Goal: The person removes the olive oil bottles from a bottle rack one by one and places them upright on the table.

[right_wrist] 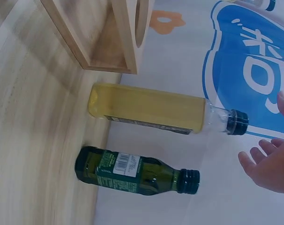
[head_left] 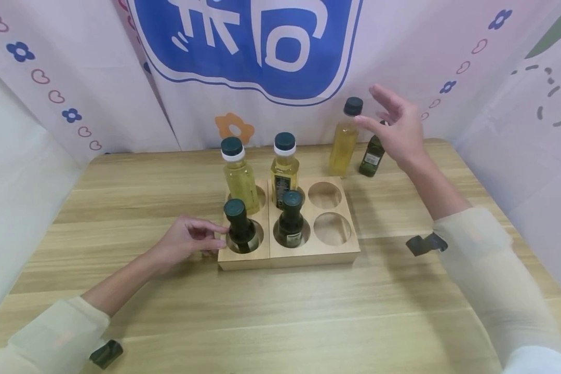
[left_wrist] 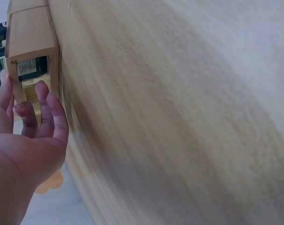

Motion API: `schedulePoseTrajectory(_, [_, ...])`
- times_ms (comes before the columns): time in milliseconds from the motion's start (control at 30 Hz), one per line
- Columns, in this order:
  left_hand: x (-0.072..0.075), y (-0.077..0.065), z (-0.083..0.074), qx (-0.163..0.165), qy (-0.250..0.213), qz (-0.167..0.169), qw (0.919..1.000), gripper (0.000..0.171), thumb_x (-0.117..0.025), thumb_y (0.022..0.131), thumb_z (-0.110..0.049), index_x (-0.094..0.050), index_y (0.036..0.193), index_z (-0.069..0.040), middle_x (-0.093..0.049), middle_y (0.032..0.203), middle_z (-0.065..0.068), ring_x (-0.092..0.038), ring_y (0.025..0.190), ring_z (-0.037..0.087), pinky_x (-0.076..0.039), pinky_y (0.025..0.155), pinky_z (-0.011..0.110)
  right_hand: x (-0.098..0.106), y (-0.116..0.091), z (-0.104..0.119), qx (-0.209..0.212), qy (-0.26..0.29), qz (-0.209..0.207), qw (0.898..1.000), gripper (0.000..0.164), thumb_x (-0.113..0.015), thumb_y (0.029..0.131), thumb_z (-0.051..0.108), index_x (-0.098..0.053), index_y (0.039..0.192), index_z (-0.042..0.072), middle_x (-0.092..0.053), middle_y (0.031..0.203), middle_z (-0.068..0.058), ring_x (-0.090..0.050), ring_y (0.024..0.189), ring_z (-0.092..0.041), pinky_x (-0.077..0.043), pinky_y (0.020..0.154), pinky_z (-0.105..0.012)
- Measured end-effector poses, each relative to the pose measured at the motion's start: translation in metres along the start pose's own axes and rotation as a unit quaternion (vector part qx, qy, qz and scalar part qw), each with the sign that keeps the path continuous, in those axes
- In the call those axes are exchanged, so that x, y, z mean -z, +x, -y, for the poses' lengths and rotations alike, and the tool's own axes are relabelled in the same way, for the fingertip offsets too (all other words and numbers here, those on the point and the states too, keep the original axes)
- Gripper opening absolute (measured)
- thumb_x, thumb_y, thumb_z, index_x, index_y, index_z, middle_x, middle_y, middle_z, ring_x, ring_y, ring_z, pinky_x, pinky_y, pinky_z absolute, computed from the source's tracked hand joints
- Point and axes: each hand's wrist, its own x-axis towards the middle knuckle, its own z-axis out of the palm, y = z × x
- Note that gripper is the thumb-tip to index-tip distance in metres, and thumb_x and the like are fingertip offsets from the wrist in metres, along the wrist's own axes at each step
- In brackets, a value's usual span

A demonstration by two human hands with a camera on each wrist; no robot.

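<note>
In the head view my left hand [head_left: 187, 240] touches the left edge of a wooden bottle rack [head_left: 243, 264] with thumb and index finger. Its other fingers bend loosely by the rack's open end in the left wrist view. A dark green bottle [head_left: 240, 228] stands in the hole beside them. My right hand [head_left: 399, 124] is raised with spread fingers, holding nothing, near the black cap of a tall yellow oil bottle [head_left: 343, 143]. A small dark green bottle [right_wrist: 137, 172] with a white label stands right of that one, partly behind the hand in the head view.
Two yellow oil bottles [head_left: 242, 182] [head_left: 284, 169] fill the rack's back left and middle holes. Another dark green bottle [head_left: 292, 223] sits in the front middle hole. Both right-hand holes [head_left: 324, 195] hold no bottle. A printed curtain [head_left: 196, 109] hangs behind the wooden table [head_left: 280, 322].
</note>
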Motion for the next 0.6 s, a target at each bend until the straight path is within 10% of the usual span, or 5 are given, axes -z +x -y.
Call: schedulePoseTrajectory(600, [0.000,0.001,0.000,0.003,0.003,-0.001,1.0000,0.023,-0.082,0.088,-0.004,-0.079,0.111,-0.008,-0.069,0.074,0.006,-0.064,0.065,0.017,-0.056,0.059,0.027,-0.008,-0.024,0.013,0.063,0.032,0.029,0.997,0.047,-0.079,0.089,-0.001,-0.067,0.134,0.003,-0.067,0.138,-0.009,-0.064,0.127,-0.026,-0.049,0.109,-0.031])
